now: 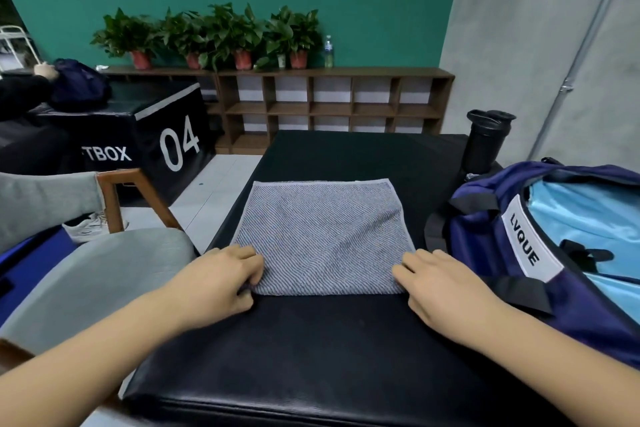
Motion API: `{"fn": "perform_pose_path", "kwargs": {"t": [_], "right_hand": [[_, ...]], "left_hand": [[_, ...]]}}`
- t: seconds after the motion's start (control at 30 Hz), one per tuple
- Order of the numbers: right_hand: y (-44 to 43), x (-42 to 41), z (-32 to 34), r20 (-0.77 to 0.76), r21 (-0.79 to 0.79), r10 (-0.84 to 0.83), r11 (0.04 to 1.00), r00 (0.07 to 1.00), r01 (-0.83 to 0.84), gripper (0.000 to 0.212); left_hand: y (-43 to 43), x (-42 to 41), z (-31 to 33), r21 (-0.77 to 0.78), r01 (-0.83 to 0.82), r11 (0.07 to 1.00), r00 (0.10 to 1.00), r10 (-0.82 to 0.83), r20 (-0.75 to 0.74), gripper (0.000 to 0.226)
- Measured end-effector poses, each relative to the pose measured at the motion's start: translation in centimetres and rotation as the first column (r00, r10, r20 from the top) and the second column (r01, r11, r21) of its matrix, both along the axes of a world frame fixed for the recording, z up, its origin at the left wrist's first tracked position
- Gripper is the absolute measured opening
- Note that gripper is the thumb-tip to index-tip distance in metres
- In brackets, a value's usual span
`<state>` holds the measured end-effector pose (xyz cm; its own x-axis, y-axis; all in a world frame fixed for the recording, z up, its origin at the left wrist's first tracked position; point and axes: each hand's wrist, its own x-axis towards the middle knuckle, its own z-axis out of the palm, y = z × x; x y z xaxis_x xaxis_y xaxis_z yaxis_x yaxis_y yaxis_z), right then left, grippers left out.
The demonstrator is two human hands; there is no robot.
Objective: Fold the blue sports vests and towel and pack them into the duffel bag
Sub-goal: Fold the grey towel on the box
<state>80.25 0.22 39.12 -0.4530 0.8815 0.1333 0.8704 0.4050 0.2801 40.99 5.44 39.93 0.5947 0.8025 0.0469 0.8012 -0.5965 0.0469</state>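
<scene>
A grey-blue striped towel (322,236) lies folded flat on the black padded bench (311,350). My left hand (221,281) pinches its near left corner with curled fingers. At the near right corner, my right hand (436,284) rests with its fingers bent over the towel's edge. The navy duffel bag (512,253) stands open on the right of the bench, marked LVQUE. Light blue fabric (581,211) shows inside it.
A black shaker bottle (485,142) stands behind the bag. A grey chair with wooden arms (114,204) is on the left. Further back are a black box marked 04 (145,135) and a wooden shelf (329,104) with potted plants.
</scene>
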Motion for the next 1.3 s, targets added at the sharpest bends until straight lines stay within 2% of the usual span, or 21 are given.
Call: {"fn": "perform_pose_path", "kwargs": {"t": [0.1, 0.2, 0.27, 0.4, 0.5, 0.6, 0.7, 0.8, 0.93, 1.03, 1.1, 1.17, 1.3], "right_hand": [[0.0, -0.2, 0.5, -0.041, -0.006, 0.017, 1.0, 0.999, -0.017, 0.022], [-0.4, -0.4, 2.2, -0.212, -0.023, -0.017, 1.0, 0.977, 0.012, 0.009], [-0.8, -0.4, 3.5, -0.323, -0.074, -0.068, 0.996, 0.944, 0.046, 0.01], [-1.3, 0.0, 4.2, -0.516, -0.15, -0.115, 0.988, 0.849, 0.043, 0.012], [-1.5, 0.1, 5.0, -0.666, -0.28, -0.173, 0.96, 0.726, -0.029, 0.015], [-1.4, 0.3, 5.9, -0.788, -0.416, -0.307, 0.904, 0.533, -0.095, 0.018], [-0.9, 0.3, 6.3, -0.83, -0.467, -0.415, 0.882, 0.372, -0.057, 0.017], [-0.3, -0.1, 5.8, -0.86, -0.473, -0.464, 0.881, 0.212, 0.01, 0.009], [1.1, -0.7, 4.4, -0.888, -0.424, -0.444, 0.892, 0.123, 0.159, 0.003], [1.7, -1.2, 4.3, -0.861, -0.501, -0.507, 0.857, 0.026, 0.119, 0.024], [1.9, -1.3, 3.8, -0.803, -0.592, -0.593, 0.805, 0.061, 0.033, 0.045], [2.5, -1.0, 2.8, -0.769, -0.625, -0.625, 0.78, 0.134, 0.047, 0.056], [3.7, -0.2, 1.9, -0.817, -0.53, -0.561, 0.822, 0.136, 0.206, 0.045]], "left_hand": [[-0.1, -0.1, 0.3, -0.006, -0.015, 1.0, 0.999, 0.016, 0.037, 0.013], [-0.4, -0.4, 1.4, -0.085, -0.064, 0.994, 0.977, 0.08, 0.196, 0.017], [-0.5, -0.7, 1.8, -0.136, -0.095, 0.986, 0.939, 0.134, 0.316, 0.024], [-0.4, -1.6, 2.3, -0.25, -0.154, 0.956, 0.851, 0.257, 0.459, 0.015], [-0.5, -1.8, 2.8, -0.31, -0.133, 0.941, 0.807, 0.284, 0.517, 0.016], [-0.9, -1.7, 3.7, -0.427, -0.087, 0.9, 0.721, 0.353, 0.597, 0.024], [-0.9, -1.6, 4.0, -0.477, -0.06, 0.877, 0.71, 0.373, 0.597, 0.02], [-0.3, -1.6, 3.7, -0.493, -0.11, 0.863, 0.711, 0.415, 0.568, 0.013], [0.9, -1.1, 3.1, -0.424, -0.238, 0.874, 0.686, 0.46, 0.564, 0.008], [1.9, -0.5, 2.4, -0.387, -0.292, 0.875, 0.645, 0.479, 0.596, 0.009], [2.7, -0.2, 2.0, -0.39, -0.299, 0.871, 0.619, 0.488, 0.616, 0.008], [3.5, 0.0, 1.5, -0.407, -0.298, 0.863, 0.581, 0.502, 0.64, 0.008], [4.9, 0.5, 0.6, -0.402, -0.348, 0.847, 0.505, 0.53, 0.681, 0.011]]}}
